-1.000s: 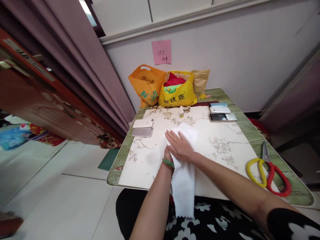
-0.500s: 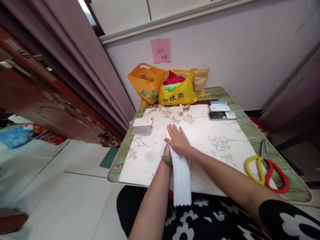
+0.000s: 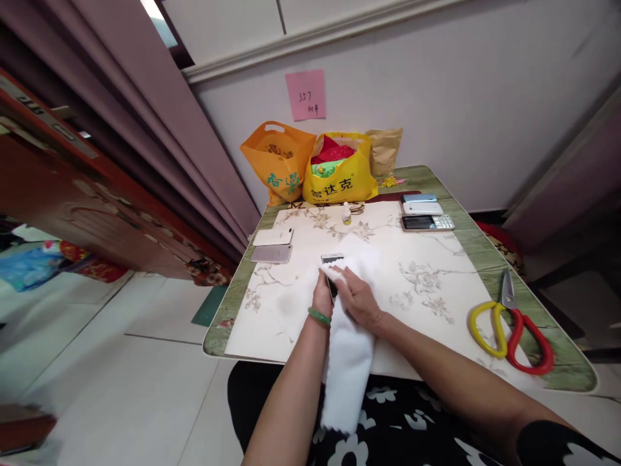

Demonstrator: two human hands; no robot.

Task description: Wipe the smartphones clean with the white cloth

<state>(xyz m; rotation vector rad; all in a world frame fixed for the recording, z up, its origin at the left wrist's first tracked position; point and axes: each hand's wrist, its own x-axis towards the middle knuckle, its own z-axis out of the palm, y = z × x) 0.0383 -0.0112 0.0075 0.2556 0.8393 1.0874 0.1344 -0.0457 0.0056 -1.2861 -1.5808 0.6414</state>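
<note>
Phone (image 3: 332,258): our left hand (image 3: 323,296) grips its side; our right hand (image 3: 358,298) holds the cloth (image 3: 347,372) against it. We judge wiping underway; the next stroke needs steady support.

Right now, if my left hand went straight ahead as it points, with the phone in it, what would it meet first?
Probably the small bottle, standing ahead of the left hand, beyond the phone. Depth is unclear, so the hand might pass beside it.

An orange bag (image 3: 277,162) stands beside a yellow bag (image 3: 339,188) on the counter (image 3: 427,180); scissors (image 3: 508,298) lie near the right edge.
</note>
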